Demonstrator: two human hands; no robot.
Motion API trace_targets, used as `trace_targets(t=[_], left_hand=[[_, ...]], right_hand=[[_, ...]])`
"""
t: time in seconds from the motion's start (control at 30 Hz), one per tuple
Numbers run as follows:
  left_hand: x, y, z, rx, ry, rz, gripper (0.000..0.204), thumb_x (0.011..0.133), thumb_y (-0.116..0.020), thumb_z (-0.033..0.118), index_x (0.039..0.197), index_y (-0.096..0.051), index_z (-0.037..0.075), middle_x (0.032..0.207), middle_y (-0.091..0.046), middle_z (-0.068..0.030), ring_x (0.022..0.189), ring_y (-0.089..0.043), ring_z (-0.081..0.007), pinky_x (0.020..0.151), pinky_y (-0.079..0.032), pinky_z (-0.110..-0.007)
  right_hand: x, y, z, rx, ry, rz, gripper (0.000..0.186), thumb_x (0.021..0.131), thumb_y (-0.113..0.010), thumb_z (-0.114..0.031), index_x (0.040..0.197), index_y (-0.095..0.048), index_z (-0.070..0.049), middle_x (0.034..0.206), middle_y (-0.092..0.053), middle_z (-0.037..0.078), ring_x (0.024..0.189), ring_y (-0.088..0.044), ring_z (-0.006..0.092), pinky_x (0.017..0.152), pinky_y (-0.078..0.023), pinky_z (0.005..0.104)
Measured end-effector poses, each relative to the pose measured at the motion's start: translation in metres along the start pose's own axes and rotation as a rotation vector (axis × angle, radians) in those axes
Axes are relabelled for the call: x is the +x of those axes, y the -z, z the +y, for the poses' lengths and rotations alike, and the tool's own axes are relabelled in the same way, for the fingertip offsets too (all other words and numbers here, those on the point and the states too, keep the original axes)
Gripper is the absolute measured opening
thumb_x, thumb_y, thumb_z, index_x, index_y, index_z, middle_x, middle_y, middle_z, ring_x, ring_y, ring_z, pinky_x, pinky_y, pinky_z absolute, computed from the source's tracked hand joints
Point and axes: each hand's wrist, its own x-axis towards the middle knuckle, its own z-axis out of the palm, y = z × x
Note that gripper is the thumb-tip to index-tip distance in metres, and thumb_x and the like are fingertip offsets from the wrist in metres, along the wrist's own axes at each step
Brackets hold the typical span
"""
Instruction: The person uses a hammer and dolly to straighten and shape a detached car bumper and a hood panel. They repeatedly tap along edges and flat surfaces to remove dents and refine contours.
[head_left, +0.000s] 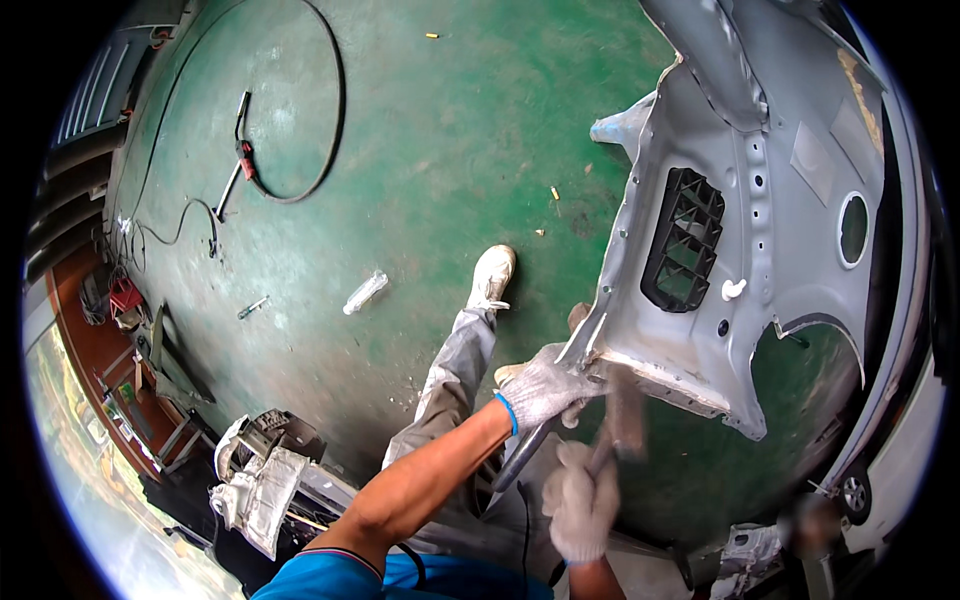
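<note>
Green floor (pixel 450 150) spreads beneath. From the middle of the view, a black cable (pixel 342 100) curves in a wide loop at eleven o'clock, and a red-and-black torch (pixel 246 160) lies at ten. At nine o'clock lie a clear plastic item (pixel 366 292) and, farther out, a slim tool (pixel 253 307). A small yellow piece (pixel 432 36) sits near twelve, another yellow bit (pixel 555 193) at one. A dark wheel (pixel 855 495) shows at four; a crumpled silvery part (pixel 268 495) lies between seven and eight.
</note>
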Motion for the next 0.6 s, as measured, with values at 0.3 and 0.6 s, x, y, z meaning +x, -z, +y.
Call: trace_targets(t=[0.3, 0.6], left_hand=[[-0.021, 0.000, -0.019, -0.178, 0.126, 0.214, 0.023, 0.093, -0.080, 0.017, 0.092, -0.063, 0.001, 0.064, -0.057, -0.0015, 0.050, -0.055, -0.0100, 0.046, -0.045, -0.029], [-0.046, -0.016, -0.006, -0.009, -0.064, 0.473, 0.022, 0.094, -0.079, 0.017, 0.098, -0.067, -0.001, 0.068, -0.062, -0.0025, 0.053, -0.058, -0.0107, 0.050, -0.049, -0.029]], right_hand=[[0.011, 0.025, 0.005, 0.308, 0.180, -0.217, 0.036, 0.101, -0.063, -0.026, 0.121, -0.060, 0.004, 0.063, -0.054, 0.006, 0.047, -0.051, 0.0157, 0.043, -0.041, 0.0287], [0.034, 0.043, 0.032, 0.152, 0.176, -0.252, 0.049, 0.101, -0.068, -0.037, 0.123, -0.058, 0.006, 0.068, -0.058, 0.007, 0.050, -0.051, 0.0158, 0.052, -0.045, 0.0307]])
